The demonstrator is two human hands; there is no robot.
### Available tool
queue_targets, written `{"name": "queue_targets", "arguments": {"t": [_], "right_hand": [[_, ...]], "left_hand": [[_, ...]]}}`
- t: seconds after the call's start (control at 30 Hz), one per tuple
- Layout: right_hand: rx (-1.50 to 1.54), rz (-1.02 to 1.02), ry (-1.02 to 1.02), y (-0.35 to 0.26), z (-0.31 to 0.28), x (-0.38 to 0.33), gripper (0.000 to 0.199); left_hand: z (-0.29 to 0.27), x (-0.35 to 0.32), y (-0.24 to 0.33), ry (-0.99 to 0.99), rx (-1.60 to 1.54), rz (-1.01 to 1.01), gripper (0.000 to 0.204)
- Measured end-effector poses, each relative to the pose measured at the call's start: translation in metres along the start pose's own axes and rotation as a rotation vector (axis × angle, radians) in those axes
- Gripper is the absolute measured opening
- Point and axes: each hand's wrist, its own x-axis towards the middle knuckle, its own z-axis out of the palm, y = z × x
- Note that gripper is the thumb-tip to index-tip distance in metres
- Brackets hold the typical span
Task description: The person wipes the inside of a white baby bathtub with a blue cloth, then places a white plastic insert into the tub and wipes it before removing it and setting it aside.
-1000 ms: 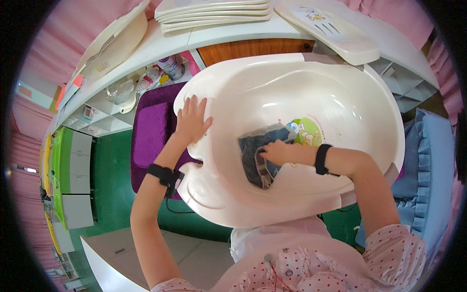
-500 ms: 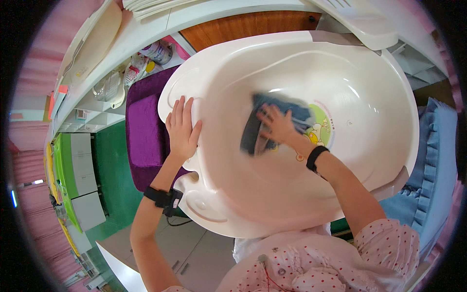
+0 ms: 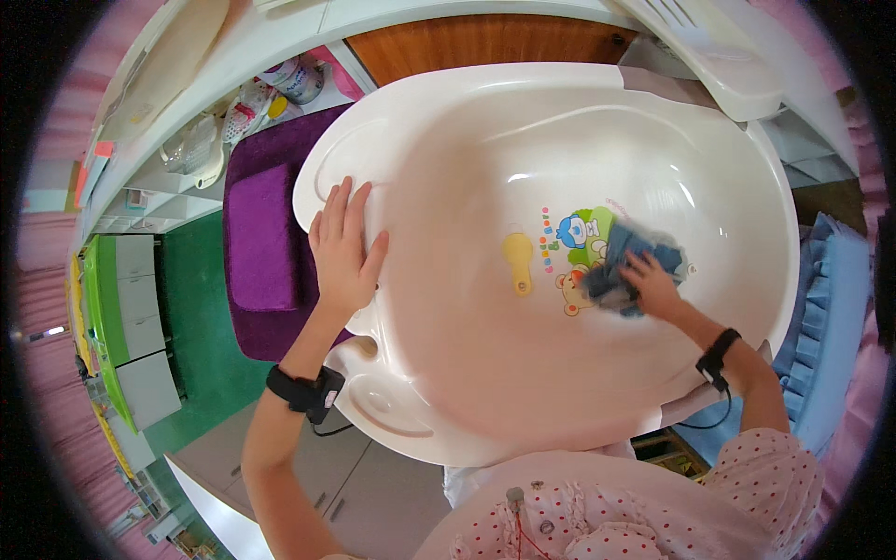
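Note:
A large white baby bathtub [image 3: 448,373] lies before me, with a cartoon print [image 3: 588,233] on its floor. My left hand [image 3: 345,252] rests flat on the tub's left rim, fingers stretched out, holding nothing. Down in the tub, my right hand [image 3: 653,285] presses on a bunched dark blue cloth [image 3: 630,261], its fingers over the fabric. The cloth is blurred at its edges and covers part of the print's right side. Left of the print is a yellow, spoon-shaped piece [image 3: 518,261], set on the tub floor.
A purple padded seat [image 3: 266,243] stands beside the tub's left end. White shelves at the back left hold a tin [image 3: 297,82] and a clear container [image 3: 191,149]. A white plastic piece [image 3: 709,65] leans over the far right rim. Blue ruffled fabric [image 3: 821,308] lies at right.
My right hand has slid the cloth rightward along the tub floor, uncovering the yellow piece and the print's left part. My left hand stays on the rim.

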Motion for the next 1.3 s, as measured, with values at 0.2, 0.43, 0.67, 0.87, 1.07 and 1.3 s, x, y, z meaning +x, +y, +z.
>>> {"name": "queue_targets", "arguments": {"t": [0.2, 0.43, 0.67, 0.87, 1.07, 1.3], "right_hand": [[-0.148, -0.319, -0.364, -0.039, -0.036, -0.022, 0.076], [-0.273, -0.481, -0.306, -0.033, -0.032, 0.001, 0.080], [-0.301, -0.524, -0.170, -0.077, -0.056, 0.056, 0.103], [-0.270, -0.511, -0.103, -0.080, -0.072, 0.084, 0.110], [-0.374, -0.433, -0.126, -0.096, -0.070, 0.079, 0.112], [0.320, -0.343, -0.064, -0.059, -0.063, 0.083, 0.059]], "left_hand": [[-0.002, 0.001, 0.004, 0.022, 0.019, 0.014, 0.054], [0.003, 0.001, 0.002, 0.034, 0.000, 0.022, 0.054], [0.002, -0.002, 0.000, 0.051, 0.027, 0.037, 0.054], [0.002, 0.001, 0.003, 0.070, 0.038, 0.066, 0.054], [0.001, 0.000, -0.003, 0.093, 0.021, 0.113, 0.049], [0.008, 0.008, 0.007, 0.115, -0.013, 0.133, 0.048]]}}
